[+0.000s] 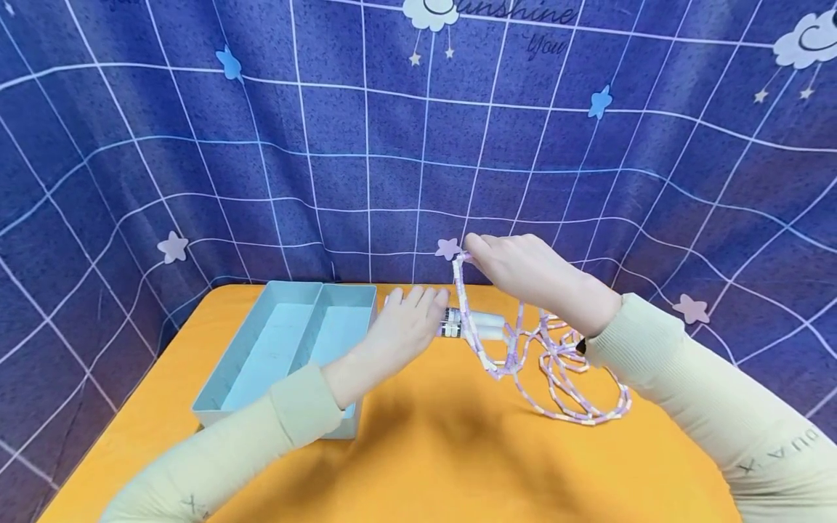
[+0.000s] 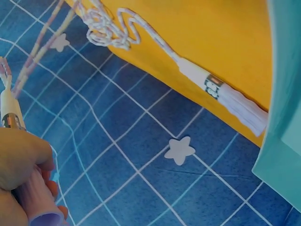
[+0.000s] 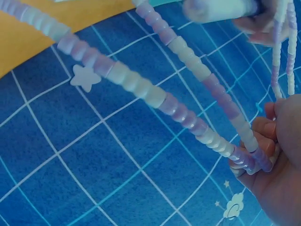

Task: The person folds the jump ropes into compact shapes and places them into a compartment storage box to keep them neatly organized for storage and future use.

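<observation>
A beaded jump rope point(image 1: 572, 415) in lilac and white lies partly in loose loops on the table's right side. My left hand point(image 1: 408, 323) grips one of its handles point(image 2: 37, 200), which has a white neck, a dark label band and a lilac grip. The other handle point(image 2: 221, 94) lies on the table close to the tray, its beaded cord running off from the neck. Raised above the table, my right hand point(image 1: 523, 269) holds a bend of the beaded cord point(image 3: 183, 115) in its curled fingers. Strands hang down from that hand toward the loops.
A light blue tray point(image 1: 204, 407) with two long compartments stands on the left of the orange table point(image 1: 418, 450). Behind the table hangs a blue curtain point(image 1: 392, 174) with white grid lines, stars and clouds. A small dark item point(image 1: 581, 346) shows beside the right sleeve.
</observation>
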`<state>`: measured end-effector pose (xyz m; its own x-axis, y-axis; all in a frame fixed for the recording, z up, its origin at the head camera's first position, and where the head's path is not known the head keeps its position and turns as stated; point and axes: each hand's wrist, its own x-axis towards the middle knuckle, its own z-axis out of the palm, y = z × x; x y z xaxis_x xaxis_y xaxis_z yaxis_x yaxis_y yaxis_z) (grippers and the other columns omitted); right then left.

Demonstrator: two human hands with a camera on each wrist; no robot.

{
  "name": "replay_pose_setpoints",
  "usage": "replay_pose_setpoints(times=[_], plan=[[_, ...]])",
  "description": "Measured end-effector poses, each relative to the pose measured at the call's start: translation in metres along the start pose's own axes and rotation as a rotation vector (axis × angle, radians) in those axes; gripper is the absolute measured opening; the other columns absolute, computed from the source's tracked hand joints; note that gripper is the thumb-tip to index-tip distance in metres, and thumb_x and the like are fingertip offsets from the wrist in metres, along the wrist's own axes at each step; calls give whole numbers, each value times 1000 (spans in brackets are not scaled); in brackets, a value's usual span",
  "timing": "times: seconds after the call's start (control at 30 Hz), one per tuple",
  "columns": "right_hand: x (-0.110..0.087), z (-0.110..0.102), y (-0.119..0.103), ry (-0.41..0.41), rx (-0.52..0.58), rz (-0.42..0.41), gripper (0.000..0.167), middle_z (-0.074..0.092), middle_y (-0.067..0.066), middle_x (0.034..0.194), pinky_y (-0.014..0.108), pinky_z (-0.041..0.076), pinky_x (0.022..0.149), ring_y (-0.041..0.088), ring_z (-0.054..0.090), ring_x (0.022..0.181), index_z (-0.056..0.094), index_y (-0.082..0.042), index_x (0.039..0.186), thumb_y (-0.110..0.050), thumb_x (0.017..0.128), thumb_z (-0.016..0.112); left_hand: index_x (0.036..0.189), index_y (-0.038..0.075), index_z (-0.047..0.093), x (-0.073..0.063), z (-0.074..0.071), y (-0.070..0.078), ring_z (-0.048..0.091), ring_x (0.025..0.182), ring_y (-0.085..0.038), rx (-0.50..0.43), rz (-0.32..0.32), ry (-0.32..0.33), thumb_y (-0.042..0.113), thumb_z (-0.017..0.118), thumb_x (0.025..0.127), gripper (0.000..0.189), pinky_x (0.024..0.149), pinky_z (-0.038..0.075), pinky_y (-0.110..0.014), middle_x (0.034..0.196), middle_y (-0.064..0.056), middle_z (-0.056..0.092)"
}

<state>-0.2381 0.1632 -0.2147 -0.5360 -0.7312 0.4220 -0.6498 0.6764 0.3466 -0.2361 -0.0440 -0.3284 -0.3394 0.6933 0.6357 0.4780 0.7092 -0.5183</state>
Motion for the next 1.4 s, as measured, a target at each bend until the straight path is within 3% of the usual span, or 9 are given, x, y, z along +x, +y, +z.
replay_pose_setpoints(times=[0.2, 0.3, 0.43, 0.57, 0.87, 1.2, 1.4], plan=[[5, 8, 7, -36, 5, 52, 16, 43, 1, 62, 34, 34, 39, 16, 38, 46, 43, -6, 84, -15, 96, 48, 139, 4, 31, 0, -5, 3, 46, 72, -19, 20, 6, 14, 15, 39, 95, 46, 59, 32, -30, 86, -3, 51], [7, 11, 9, -50, 11, 66, 16, 44, 2, 62, 35, 35, 39, 17, 38, 46, 43, -6, 85, -15, 96, 49, 145, 17, 26, 0, -7, 5, 47, 70, -20, 14, 32, 29, 16, 47, 93, 56, 57, 33, -30, 84, -3, 51], [8, 13, 10, -81, 19, 87, 15, 44, 2, 63, 34, 35, 39, 18, 38, 46, 44, -5, 86, -15, 97, 49, 141, 38, 28, 1, -10, 7, 50, 71, -23, -15, 70, 6, 11, 51, 91, 62, 54, 36, -31, 85, -6, 54], [8, 16, 9, -79, 23, 89, 15, 44, 2, 64, 33, 34, 39, 18, 37, 45, 43, -5, 87, -16, 98, 48, 134, 46, 36, 1, -10, 8, 49, 71, -23, -45, 85, -21, 9, 50, 91, 59, 56, 38, -32, 88, -7, 54], [-3, 29, 15, -152, 66, 111, 12, 44, 2, 69, 32, 40, 45, 17, 40, 53, 40, -7, 90, -14, 99, 43, 113, 33, 46, -1, -11, 7, 48, 70, -22, -79, 61, 72, 19, 46, 95, 22, 58, 34, -32, 85, -5, 51], [-23, 50, 26, -149, 137, 92, 11, 41, 0, 67, 37, 41, 53, 17, 42, 56, 41, -8, 87, -10, 96, 47, 110, 27, 45, -5, -18, -5, 46, 70, -22, -96, 21, 133, 16, 34, 99, 19, 56, 31, -32, 82, -5, 50], [-34, 64, 23, -105, 166, 23, 13, 39, -3, 65, 34, 40, 55, 15, 40, 55, 42, -9, 85, -10, 94, 50, 109, 24, 42, -4, -18, -13, 47, 72, -24, -99, -20, 144, 12, 40, 96, 17, 58, 34, -34, 84, -6, 50]])
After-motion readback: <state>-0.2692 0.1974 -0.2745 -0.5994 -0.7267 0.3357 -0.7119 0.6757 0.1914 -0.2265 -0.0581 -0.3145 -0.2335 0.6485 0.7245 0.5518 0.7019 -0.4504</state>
